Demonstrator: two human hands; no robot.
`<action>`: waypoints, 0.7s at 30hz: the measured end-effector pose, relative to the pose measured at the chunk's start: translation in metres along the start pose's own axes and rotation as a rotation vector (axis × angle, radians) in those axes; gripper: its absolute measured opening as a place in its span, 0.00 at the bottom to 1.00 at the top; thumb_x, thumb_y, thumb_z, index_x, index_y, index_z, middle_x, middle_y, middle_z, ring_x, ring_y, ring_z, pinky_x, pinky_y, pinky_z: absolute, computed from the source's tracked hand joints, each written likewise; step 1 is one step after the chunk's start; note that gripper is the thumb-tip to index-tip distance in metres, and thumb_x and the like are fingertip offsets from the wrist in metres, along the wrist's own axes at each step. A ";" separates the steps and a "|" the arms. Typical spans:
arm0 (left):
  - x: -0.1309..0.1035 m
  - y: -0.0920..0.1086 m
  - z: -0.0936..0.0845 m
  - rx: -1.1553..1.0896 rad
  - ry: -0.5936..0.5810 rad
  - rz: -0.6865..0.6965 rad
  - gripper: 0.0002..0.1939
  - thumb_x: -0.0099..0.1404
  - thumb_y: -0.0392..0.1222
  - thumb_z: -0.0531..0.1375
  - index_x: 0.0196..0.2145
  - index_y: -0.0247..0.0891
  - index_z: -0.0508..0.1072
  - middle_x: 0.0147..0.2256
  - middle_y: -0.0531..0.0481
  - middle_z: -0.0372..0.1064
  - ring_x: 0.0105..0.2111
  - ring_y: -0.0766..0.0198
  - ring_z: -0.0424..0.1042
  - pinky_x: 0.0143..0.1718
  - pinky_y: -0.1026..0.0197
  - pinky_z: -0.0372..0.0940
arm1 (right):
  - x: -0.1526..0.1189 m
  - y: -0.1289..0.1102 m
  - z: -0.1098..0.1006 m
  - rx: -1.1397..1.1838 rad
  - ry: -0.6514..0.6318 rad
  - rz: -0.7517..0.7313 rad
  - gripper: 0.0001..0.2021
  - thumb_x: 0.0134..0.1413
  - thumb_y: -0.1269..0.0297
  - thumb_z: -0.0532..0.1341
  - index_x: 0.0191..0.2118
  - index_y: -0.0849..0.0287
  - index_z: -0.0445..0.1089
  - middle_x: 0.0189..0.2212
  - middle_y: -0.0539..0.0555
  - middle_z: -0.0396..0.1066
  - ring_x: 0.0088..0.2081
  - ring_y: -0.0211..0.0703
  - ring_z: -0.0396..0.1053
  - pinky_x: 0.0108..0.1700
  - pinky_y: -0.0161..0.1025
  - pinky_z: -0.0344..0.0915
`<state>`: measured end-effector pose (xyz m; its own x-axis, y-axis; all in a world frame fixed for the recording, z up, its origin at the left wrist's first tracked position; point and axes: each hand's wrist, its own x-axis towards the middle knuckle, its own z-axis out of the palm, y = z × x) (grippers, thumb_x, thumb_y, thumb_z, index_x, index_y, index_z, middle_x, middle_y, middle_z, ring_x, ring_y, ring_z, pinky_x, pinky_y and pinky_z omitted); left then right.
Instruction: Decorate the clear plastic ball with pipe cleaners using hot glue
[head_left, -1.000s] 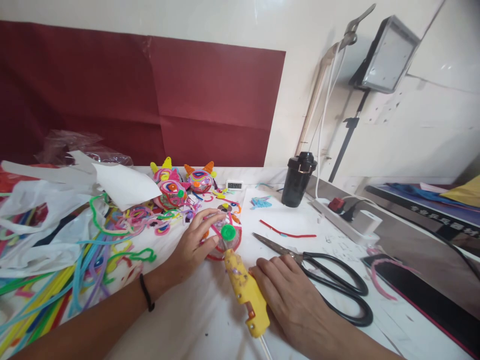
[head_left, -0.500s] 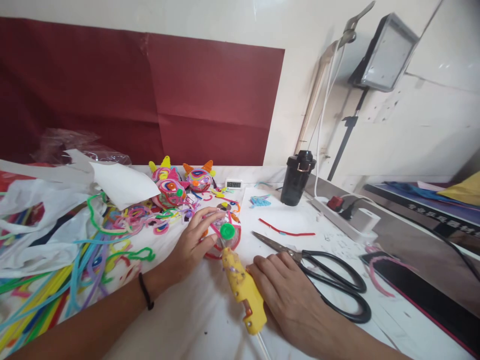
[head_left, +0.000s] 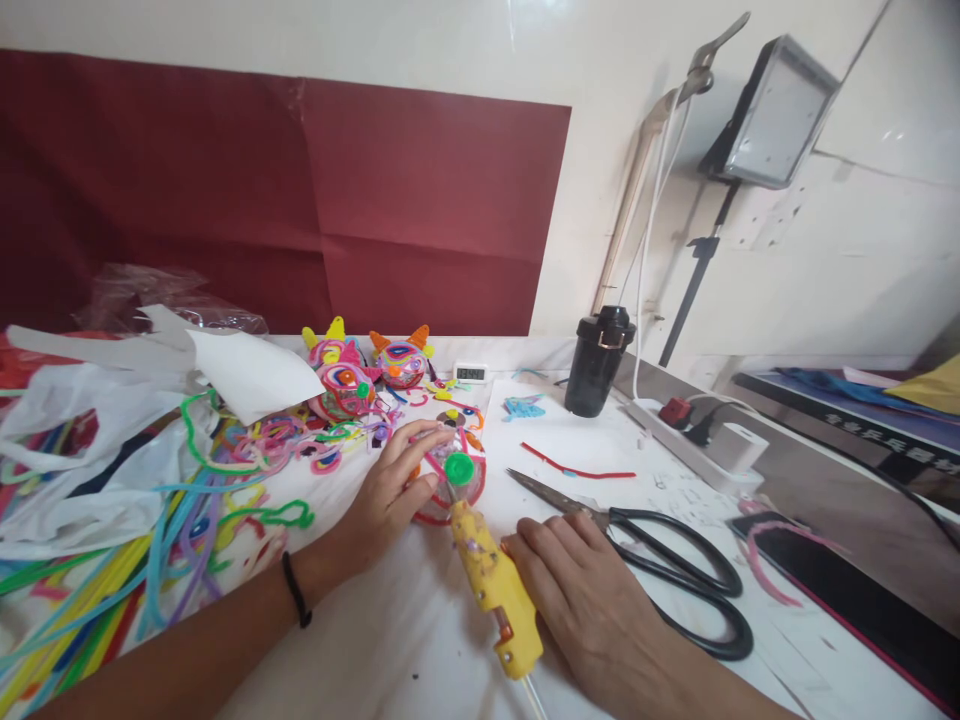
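Note:
My left hand rests on a clear round piece edged with red and pink strips, its fingers closed on the piece's left side. A green coiled disc sits on that piece. My right hand is wrapped round a yellow glue gun, whose nozzle points up at the lower edge of the green disc. A clear stick comes out of the gun's back end. Large black-handled scissors lie just right of my right hand. Beyond them is a red strip.
Decorated round figures, a small digital clock and a black bottle stand at the back. Colourful pipe cleaners, plastic bags and white paper crowd the left. A power strip lies at the right.
The whole view has shifted slightly, so things appear a little lower and further right. Both hands keep nearly the same pose, with the glue gun still at the green disc.

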<state>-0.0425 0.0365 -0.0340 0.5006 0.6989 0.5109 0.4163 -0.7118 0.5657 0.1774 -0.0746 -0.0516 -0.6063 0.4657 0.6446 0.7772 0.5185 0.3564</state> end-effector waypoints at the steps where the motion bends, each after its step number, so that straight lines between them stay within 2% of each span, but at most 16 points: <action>1: 0.000 0.000 0.000 0.000 -0.001 0.001 0.22 0.68 0.38 0.49 0.58 0.41 0.66 0.61 0.43 0.58 0.63 0.52 0.57 0.65 0.47 0.52 | 0.000 0.000 0.000 -0.009 0.007 0.001 0.16 0.59 0.78 0.46 0.45 0.68 0.69 0.36 0.61 0.72 0.35 0.51 0.64 0.42 0.48 0.55; 10: -0.001 0.000 0.000 0.004 0.000 0.004 0.22 0.68 0.39 0.49 0.59 0.41 0.66 0.61 0.44 0.58 0.64 0.53 0.56 0.66 0.49 0.51 | -0.003 -0.003 0.005 -0.062 -0.021 0.019 0.17 0.57 0.82 0.47 0.45 0.69 0.70 0.37 0.62 0.73 0.35 0.52 0.65 0.42 0.49 0.54; 15: -0.002 -0.003 0.003 -0.002 0.014 -0.005 0.22 0.69 0.39 0.48 0.59 0.41 0.65 0.62 0.44 0.57 0.64 0.53 0.55 0.66 0.48 0.51 | -0.001 -0.006 0.003 -0.090 -0.017 0.022 0.14 0.56 0.80 0.50 0.43 0.69 0.70 0.33 0.60 0.72 0.32 0.51 0.64 0.39 0.49 0.53; 21: -0.001 0.001 0.002 0.015 0.010 -0.008 0.22 0.69 0.38 0.48 0.58 0.40 0.66 0.62 0.43 0.58 0.64 0.51 0.56 0.66 0.47 0.52 | 0.001 -0.006 0.001 -0.088 -0.030 0.051 0.14 0.55 0.81 0.51 0.41 0.66 0.70 0.32 0.58 0.71 0.32 0.49 0.63 0.40 0.48 0.54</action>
<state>-0.0415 0.0352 -0.0354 0.4898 0.7053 0.5125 0.4318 -0.7070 0.5601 0.1719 -0.0768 -0.0538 -0.5691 0.5119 0.6435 0.8183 0.4291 0.3824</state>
